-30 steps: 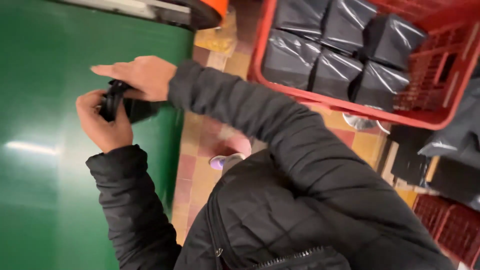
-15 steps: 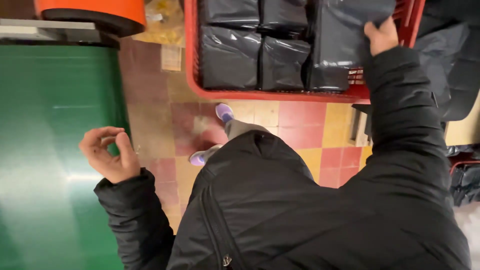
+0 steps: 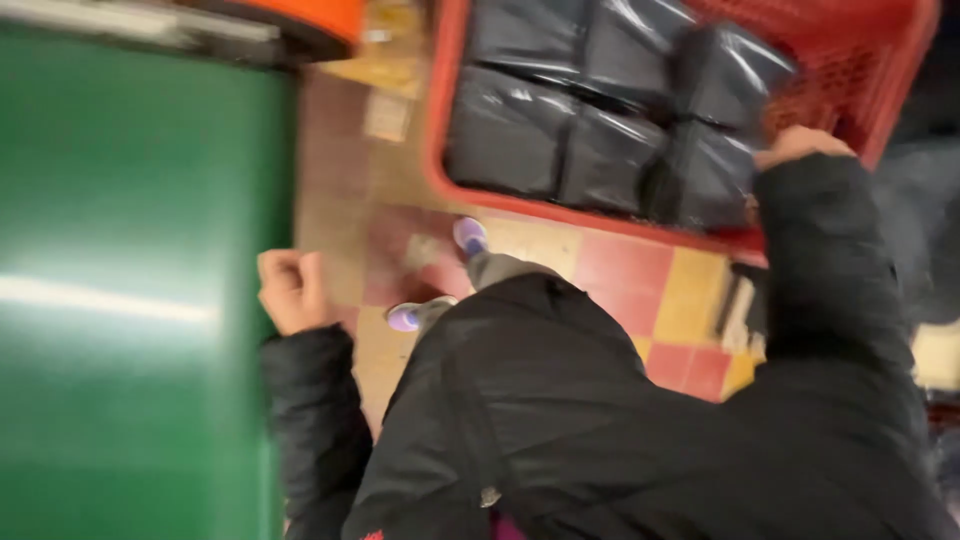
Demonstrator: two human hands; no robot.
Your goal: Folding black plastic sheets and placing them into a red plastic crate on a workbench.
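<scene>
Right hand (image 3: 800,145): extended over the near rim of the large red plastic lattice crate (image 3: 880,70), resting against the nearest black plastic-wrapped package (image 3: 705,175). The fingers are hidden behind the wrist and the package, so I cannot tell how far the hand is open or whether it has a grip on the wrapping. Contact with the package appears likely from the position of the knuckles.

Left hand (image 3: 292,290): curled into a loose fist, nothing visible in it, held at the edge of the smooth green surface (image 3: 130,300) and apart from the crate.

The crate holds several similar glossy black packages (image 3: 560,110) packed close in rows, in my judgement so that they stay in place and can be lifted out one by one. The nearest package sits in the corner closest to the person, directly beneath the right hand and well apart from the left.

Surroundings: red and yellow tiled floor (image 3: 660,270), two purple-toed shoes (image 3: 440,280) below the black quilted jacket (image 3: 600,430), and an orange rounded object (image 3: 310,20) at the top. The picture is motion-blurred; finer detail cannot be confirmed.
</scene>
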